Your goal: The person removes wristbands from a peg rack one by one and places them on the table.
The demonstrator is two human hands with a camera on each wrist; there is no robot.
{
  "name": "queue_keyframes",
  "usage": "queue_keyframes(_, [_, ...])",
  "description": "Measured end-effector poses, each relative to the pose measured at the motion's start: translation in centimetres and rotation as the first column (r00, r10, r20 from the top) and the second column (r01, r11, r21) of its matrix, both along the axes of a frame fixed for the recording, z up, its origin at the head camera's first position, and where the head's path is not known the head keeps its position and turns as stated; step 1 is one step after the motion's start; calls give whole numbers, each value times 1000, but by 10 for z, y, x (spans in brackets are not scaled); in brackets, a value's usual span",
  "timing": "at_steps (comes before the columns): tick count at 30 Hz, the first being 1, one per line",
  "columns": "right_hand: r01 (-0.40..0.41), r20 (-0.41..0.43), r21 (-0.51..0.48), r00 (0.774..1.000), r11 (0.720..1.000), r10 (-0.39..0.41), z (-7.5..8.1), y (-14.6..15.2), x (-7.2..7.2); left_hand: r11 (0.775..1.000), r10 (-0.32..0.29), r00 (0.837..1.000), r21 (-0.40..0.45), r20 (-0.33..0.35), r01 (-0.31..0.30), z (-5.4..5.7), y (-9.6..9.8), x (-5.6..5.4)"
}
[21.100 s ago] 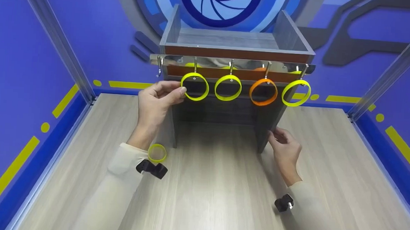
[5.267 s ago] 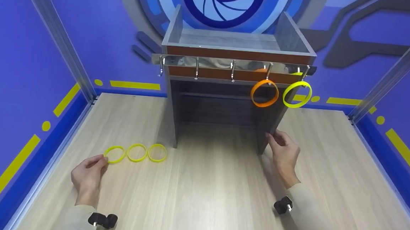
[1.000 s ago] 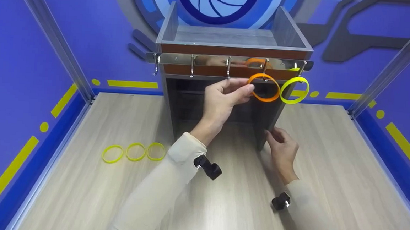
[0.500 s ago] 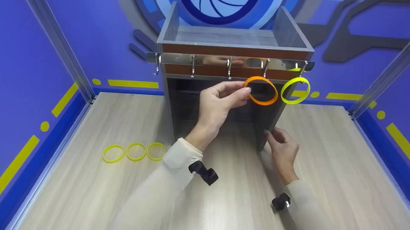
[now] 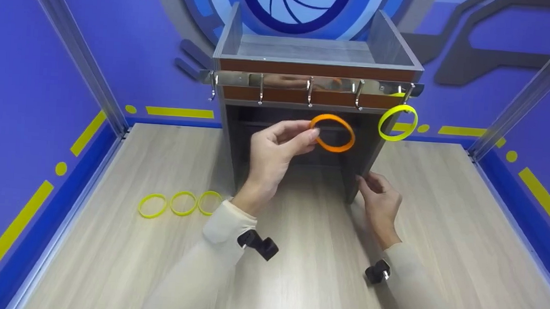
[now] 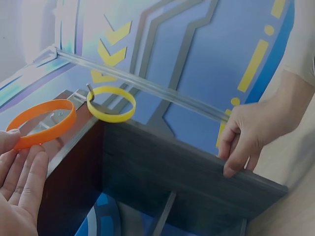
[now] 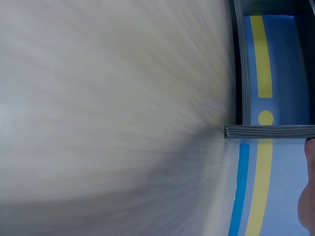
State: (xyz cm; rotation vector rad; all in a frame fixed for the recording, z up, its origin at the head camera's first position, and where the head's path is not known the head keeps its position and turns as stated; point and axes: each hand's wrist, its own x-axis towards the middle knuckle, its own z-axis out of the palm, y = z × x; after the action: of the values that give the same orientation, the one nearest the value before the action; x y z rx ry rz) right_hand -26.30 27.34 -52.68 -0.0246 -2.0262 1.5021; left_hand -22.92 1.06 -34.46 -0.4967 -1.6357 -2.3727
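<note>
Between thumb and fingers, my left hand [image 5: 275, 152] pinches an orange wristband [image 5: 332, 133] by its left side, in front of the rack and below the hooks. The left wrist view shows the same orange wristband [image 6: 44, 123] at the fingertips. My right hand [image 5: 381, 201] grips the front edge of the right side panel [image 5: 357, 178] of the grey shelf unit, low near the table. One yellow wristband [image 5: 397, 123] hangs on the rightmost hook. On the table to the left, three yellow wristbands [image 5: 183, 203] lie in a row, the right one partly behind the left sleeve.
A metal hook rail [image 5: 286, 82] runs across the front of the grey shelf unit [image 5: 305, 51]; its other hooks carry no bands. Blue walls [image 5: 45, 88] enclose the wooden table [image 5: 286, 279] at the back and sides.
Over the last second, the orange wristband came off its hook and moved down and left in my left hand. Earlier, two yellow bands left the hooks for the table. My right hand stayed put.
</note>
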Motion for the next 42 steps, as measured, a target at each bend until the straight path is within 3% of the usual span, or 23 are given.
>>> queue_keyframes(8, [24, -2, 1, 1000, 1000, -24, 0, -1, -2, 999, 50, 998, -10, 37, -50, -14, -17, 0])
queue_keyframes(15, [49, 57, 7, 997, 999, -49, 0, -1, -2, 995, 99, 992, -14, 72, -98, -38, -37, 1])
queue_keyframes(23, [31, 31, 18, 999, 999, -32, 25, -14, 15, 986, 160, 979, -60, 127, -154, -68, -67, 3])
queue_keyframes(26, [22, 18, 22, 1000, 1000, -22, 31, -17, 19, 982, 185, 968, -81, 170, -173, -79, -77, 5])
queue_keyframes(33, [7, -13, 8, 1000, 1000, -7, 32, -18, 19, 965, 256, 925, -130, 281, -228, -100, -100, 11])
queue_keyframes(42, [-33, 5, -22, 999, 999, 33, 31, -16, 21, 959, 284, 885, -118, 369, -258, -125, -132, 22])
